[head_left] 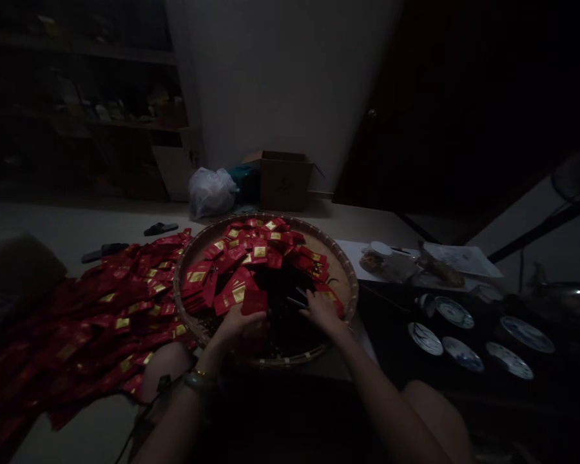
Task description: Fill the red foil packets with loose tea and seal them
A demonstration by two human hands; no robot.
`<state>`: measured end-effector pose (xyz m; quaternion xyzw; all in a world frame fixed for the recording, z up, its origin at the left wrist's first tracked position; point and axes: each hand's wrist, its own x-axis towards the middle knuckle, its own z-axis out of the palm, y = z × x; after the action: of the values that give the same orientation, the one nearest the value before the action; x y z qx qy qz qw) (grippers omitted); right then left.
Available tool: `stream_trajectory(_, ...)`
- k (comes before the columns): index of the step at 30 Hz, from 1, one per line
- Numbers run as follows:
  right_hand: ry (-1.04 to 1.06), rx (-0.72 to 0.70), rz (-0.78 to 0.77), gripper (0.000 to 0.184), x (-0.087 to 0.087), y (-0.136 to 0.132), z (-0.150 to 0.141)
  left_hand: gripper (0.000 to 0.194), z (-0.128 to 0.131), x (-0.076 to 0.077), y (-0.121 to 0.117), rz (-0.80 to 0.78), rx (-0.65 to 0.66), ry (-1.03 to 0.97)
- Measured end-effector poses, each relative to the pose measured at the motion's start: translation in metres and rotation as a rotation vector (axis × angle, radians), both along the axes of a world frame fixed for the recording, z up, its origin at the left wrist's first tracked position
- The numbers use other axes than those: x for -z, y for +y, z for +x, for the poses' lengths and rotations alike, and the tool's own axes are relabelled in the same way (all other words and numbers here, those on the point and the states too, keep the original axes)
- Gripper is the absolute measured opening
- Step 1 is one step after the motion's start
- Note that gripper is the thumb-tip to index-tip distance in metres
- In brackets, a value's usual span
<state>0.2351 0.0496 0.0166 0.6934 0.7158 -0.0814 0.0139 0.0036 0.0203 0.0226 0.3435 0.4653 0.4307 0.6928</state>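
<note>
A round woven bamboo tray (352, 283) stands before me, holding many red packets (260, 252) with gold labels and a heap of dark loose stuff (285, 322), perhaps tea leaves. At the near left side of the heap, my left hand (234, 322) grips a red packet (254, 301) between thumb and fingers. My right hand (323, 310) is over the heap's right side, closed on a thin two-pronged metal tool that looks like tweezers (297, 300). More red packets lie just beyond the right hand. Dim light hides the finer detail.
A large pile of red packets (101, 328) covers the floor at left, near dark slippers (160, 229). Behind the tray are a white plastic bag (212, 192) and a cardboard box (286, 182). Several patterned dishes (454, 312) sit on the dark table (391, 322) at right.
</note>
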Motion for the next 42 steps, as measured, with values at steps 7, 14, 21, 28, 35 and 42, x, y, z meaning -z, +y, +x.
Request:
stream_trajectory(7,0.040,-0.056,0.060,0.042,0.011,0.004,0.006,0.047,0.000,-0.014,-0.006,0.036,0.008,0.048)
stream_trajectory(14,0.704,-0.330,-0.019,0.044,-0.040,0.000,-0.003,0.039,0.000,-0.010,-0.006,0.153,0.070,0.185)
stream_trajectory(21,0.816,-0.432,-0.147,0.036,-0.056,-0.007,-0.048,0.035,0.000,-0.003,-0.008,0.261,0.180,0.222)
stream_trajectory(28,0.868,-0.340,-0.073,0.031,-0.056,0.001,-0.039,0.031,-0.003,-0.004,-0.013,0.132,0.331,0.258)
stream_trajectory(35,0.863,-0.338,-0.040,0.028,-0.060,-0.004,-0.045,0.045,-0.002,-0.006,-0.014,0.073,0.259,0.187)
stream_trajectory(42,0.890,-0.203,-0.055,0.047,-0.065,-0.010,-0.037,0.041,-0.001,-0.007,-0.014,0.124,0.103,0.214)
